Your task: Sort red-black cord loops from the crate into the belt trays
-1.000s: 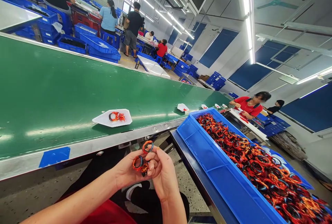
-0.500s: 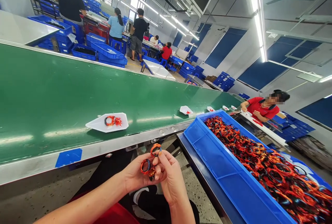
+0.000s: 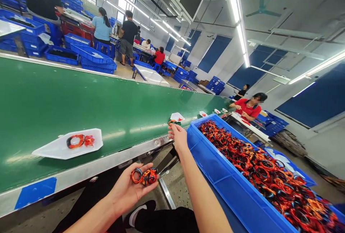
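My left hand is palm up below the conveyor's edge, its fingers curled around several orange-and-black rings. Stretched forward over the green conveyor belt, my right hand pinches a single orange ring at its fingertips. That ring is just in front of a white tray with a small red-orange piece in it. Nearer on the belt, at the left, lies a pointed white tray with an orange-and-black ring and red-orange strands inside.
A long blue bin at my right is heaped with orange-and-black rings. A metal rail edges the belt. Farther along, a co-worker in red sits by more white trays. Other people and blue crates are beyond the belt.
My hands have come apart. The right has moved forward over the belt with one ring, while the left keeps the others. The white trays have shifted left in view.
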The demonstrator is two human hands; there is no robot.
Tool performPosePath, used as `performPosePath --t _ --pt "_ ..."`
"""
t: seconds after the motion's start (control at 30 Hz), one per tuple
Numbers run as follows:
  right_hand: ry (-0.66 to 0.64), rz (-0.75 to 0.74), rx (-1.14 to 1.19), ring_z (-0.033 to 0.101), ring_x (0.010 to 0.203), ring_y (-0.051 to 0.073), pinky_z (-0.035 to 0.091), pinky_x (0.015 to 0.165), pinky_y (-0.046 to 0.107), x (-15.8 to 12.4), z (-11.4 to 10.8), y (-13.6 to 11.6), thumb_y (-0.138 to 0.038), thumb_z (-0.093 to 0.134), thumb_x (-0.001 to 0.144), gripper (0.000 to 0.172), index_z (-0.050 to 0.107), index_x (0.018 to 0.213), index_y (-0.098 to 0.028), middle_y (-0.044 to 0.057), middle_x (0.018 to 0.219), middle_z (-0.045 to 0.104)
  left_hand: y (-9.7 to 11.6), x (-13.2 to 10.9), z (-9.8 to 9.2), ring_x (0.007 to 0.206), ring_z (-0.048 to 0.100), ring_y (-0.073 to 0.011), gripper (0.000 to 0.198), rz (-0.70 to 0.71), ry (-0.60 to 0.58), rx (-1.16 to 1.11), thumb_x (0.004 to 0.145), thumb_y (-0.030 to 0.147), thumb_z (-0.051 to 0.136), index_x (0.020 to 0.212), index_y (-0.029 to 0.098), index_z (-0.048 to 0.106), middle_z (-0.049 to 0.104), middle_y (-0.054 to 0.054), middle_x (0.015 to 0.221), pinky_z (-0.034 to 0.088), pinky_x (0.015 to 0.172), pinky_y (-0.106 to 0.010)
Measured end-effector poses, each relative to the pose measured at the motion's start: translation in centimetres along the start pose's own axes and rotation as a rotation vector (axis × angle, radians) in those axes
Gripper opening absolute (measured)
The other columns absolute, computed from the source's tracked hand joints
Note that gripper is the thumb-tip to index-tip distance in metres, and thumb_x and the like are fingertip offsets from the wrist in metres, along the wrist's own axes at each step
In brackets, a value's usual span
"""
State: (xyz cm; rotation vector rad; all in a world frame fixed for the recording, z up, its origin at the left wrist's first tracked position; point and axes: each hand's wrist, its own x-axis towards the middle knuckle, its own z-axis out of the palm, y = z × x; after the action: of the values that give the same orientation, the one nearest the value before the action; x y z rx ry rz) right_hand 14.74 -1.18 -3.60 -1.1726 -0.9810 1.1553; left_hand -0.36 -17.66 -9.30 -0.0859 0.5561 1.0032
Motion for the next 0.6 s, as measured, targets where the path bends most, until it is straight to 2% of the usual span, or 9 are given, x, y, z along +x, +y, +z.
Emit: performPosePath --t 0.1,0.2,0.27,0.33,0.47,0.53,0.6 --pt "0.022 0.009 0.044 0.061 0.056 0.009 0.050 0.044 0.017 3.2 0.4 -0.9 -0.026 0.072 0.066 0.026 0.064 0.087 -0.014 0.004 0.078 0.067 0.3 -0.3 0.3 0.113 0.054 -0.0385 0.038 0.016 0.001 -0.014 0.075 0.023 0.062 0.109 0.007 0.059 0.066 -0.017 0.104 0.050 0.092 -0.048" --pt "-0.006 0.007 0.080 0.066 0.066 0.013 0.054 0.052 0.023 3.2 0.5 -1.0 -0.024 0.073 0.064 0.040 0.060 0.101 -0.018 0.004 0.090 0.067 0.5 -0.4 0.6 0.112 0.055 -0.0376 0.036 0.033 0.031 -0.014 0.075 0.021 0.062 0.108 0.008 0.059 0.066 -0.017 0.104 0.051 0.091 -0.048" --pt "-0.035 0.000 0.092 0.066 0.071 0.014 0.055 0.055 0.024 1.2 0.5 -0.3 -0.026 0.073 0.063 0.046 0.058 0.107 -0.021 0.005 0.099 0.066 0.6 -0.4 0.7 0.110 0.057 -0.0364 0.034 0.050 0.045 -0.021 0.075 0.020 0.062 0.107 0.008 0.060 0.067 -0.016 0.103 0.053 0.089 -0.047" --pt "-0.072 -0.006 0.083 0.065 0.072 0.013 0.054 0.055 0.022 -2.0 0.2 0.8 -0.028 0.072 0.065 0.045 0.059 0.107 -0.020 0.005 0.102 0.065 0.7 -0.3 0.9 0.108 0.059 -0.0350 0.032 0.075 0.046 -0.032 0.075 0.019 0.060 0.105 0.008 0.061 0.067 -0.016 0.103 0.053 0.089 -0.047" --pt "-0.156 -0.063 -0.027 0.052 0.053 0.007 0.042 0.043 0.016 -8.8 -1.2 2.0 -0.034 0.066 0.073 0.032 0.064 0.100 -0.017 0.002 0.080 0.065 0.6 -0.5 1.3 0.105 0.061 -0.0317 0.031 0.133 0.014 -0.062 0.075 0.017 0.056 0.104 0.008 0.061 0.066 -0.015 0.107 0.051 0.091 -0.049" --pt "-0.205 -0.075 -0.111 0.041 0.044 0.005 0.034 0.038 0.016 -11.5 -2.0 1.9 -0.036 0.062 0.077 0.029 0.064 0.099 -0.017 -0.001 0.071 0.060 0.5 -0.6 1.4 0.103 0.062 -0.0302 0.030 0.146 -0.011 -0.082 0.076 0.018 0.055 0.104 0.008 0.061 0.065 -0.015 0.110 0.050 0.092 -0.050" --pt "-0.254 -0.072 -0.217 0.038 0.044 0.005 0.031 0.039 0.017 -13.6 -2.6 1.7 -0.035 0.059 0.080 0.025 0.065 0.097 -0.017 -0.002 0.067 0.057 0.4 -0.6 1.4 0.102 0.062 -0.0292 0.029 0.156 -0.019 -0.096 0.076 0.017 0.055 0.103 0.008 0.062 0.065 -0.015 0.110 0.050 0.093 -0.050"
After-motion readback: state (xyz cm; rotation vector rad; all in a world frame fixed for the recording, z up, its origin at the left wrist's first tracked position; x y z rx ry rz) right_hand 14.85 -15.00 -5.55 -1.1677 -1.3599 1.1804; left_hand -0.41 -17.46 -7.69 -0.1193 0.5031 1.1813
